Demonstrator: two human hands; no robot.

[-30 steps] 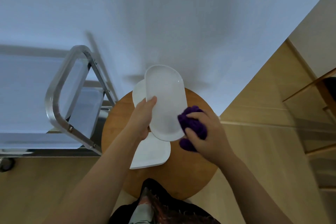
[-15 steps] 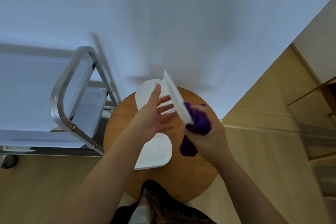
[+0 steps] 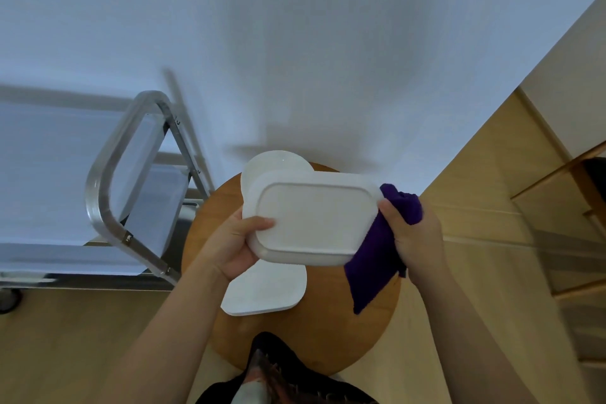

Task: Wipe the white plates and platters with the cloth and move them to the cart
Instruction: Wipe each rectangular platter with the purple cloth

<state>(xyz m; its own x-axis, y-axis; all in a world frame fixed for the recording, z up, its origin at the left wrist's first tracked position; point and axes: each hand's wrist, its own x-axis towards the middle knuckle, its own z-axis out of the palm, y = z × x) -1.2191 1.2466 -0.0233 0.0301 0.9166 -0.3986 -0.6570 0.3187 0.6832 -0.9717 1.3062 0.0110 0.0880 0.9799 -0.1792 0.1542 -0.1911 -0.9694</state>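
- A white rectangular platter [image 3: 314,218] with rounded corners is held above the round wooden table [image 3: 328,331], its underside turned up so that a raised foot ring running parallel to the rim is shown.
- The platter's left end is gripped by the left hand [image 3: 234,244]: the thumb is laid on the smooth underside and the fingers are curled beneath the near edge.
- The platter's right end is clamped by the right hand [image 3: 413,236], with a purple cloth [image 3: 377,259] pinched between the palm and the rim.
- The cloth is seen to be soft and napped; one bunched part is pushed up behind the right hand, and a loose tail is left hanging down over the table.
- Two more white dishes are left lying on the tabletop, partly hidden under the held platter: a plate with a rounded edge [image 3: 272,162] at the far side and a flat rounded-corner platter [image 3: 265,292] at the near side.
- The table's surface is a warm, smooth wood of circular shape.
- A cart [image 3: 108,180] of brushed metal tubing with a bent, rounded handle is stood to the left of the table, against a plain pale wall [image 3: 295,43].
- Light wooden flooring [image 3: 492,180] is visible to the right.
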